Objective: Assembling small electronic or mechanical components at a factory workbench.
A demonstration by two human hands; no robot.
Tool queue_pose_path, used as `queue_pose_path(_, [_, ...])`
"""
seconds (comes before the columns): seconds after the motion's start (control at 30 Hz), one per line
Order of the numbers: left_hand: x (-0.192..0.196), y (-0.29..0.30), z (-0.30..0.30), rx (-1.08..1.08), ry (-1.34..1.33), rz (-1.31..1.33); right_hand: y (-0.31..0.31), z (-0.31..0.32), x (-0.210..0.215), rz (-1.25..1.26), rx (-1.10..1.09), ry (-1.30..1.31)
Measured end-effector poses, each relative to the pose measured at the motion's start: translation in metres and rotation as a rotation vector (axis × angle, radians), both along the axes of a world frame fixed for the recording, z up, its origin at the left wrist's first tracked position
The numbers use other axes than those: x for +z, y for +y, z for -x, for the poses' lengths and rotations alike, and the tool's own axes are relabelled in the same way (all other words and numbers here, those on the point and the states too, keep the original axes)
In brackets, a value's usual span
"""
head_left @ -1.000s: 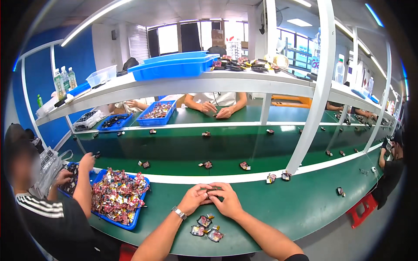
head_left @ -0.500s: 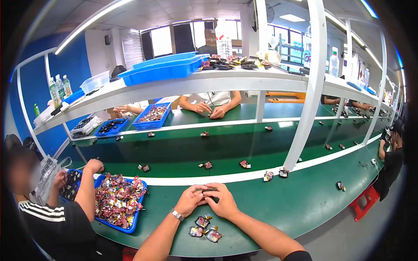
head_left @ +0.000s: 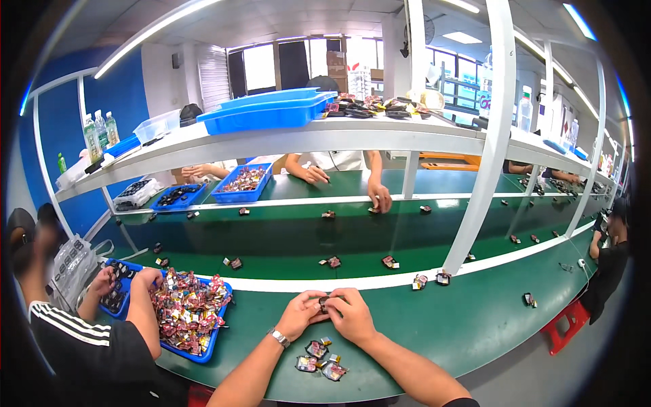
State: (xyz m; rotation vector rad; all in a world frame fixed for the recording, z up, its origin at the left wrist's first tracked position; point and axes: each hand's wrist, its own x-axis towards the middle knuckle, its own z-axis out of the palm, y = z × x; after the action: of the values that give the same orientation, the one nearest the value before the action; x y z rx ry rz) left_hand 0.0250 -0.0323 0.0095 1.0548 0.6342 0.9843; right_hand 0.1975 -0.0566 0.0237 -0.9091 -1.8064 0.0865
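Observation:
A small dark electronic unit (head_left: 324,304) is pinched between the fingers of both hands, mostly hidden by them. My left hand (head_left: 300,316), with a metal-banded watch at the wrist, closes on it from one side. On the other side, the fingers of my right hand (head_left: 351,317) are bent over its top. Just below the hands, on the green bench, lie a few small circuit assemblies (head_left: 317,349) with black frames, pinkish boards and yellow tabs.
A blue tray (head_left: 222,332) heaped with similar assemblies stands at my left, beside a co-worker's arm (head_left: 144,305). Past the white rail (head_left: 352,278), assemblies sit spaced along a green conveyor (head_left: 298,234). A white post (head_left: 478,156) rises ahead right, carrying a shelf (head_left: 380,136).
My fingers have shifted slightly around the dark unit, which stays in both hands. Across the conveyor, a co-worker's hand has reached down to the belt. The view has shifted slightly.

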Motion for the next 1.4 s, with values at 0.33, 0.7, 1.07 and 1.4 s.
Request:
queue_pose_path(0.33, [-0.007, 0.003, 0.003, -0.001, 0.025, 0.005, 0.0, 0.004, -0.003, -0.059, -0.078, -0.096])
queue_pose_path(0.7, [-0.008, 0.003, 0.001, 0.014, 0.039, 0.001, 0.003, 0.007, -0.009, -0.061, -0.15, -0.124])
queue_pose_path(1.07, [-0.004, 0.002, -0.004, 0.091, 0.077, -0.02, 0.005, 0.008, -0.009, -0.099, -0.218, -0.206])
queue_pose_path(1.4, [-0.013, 0.011, -0.003, 0.406, -0.127, -0.006, 0.062, 0.025, -0.012, -0.014, -0.158, -0.168])
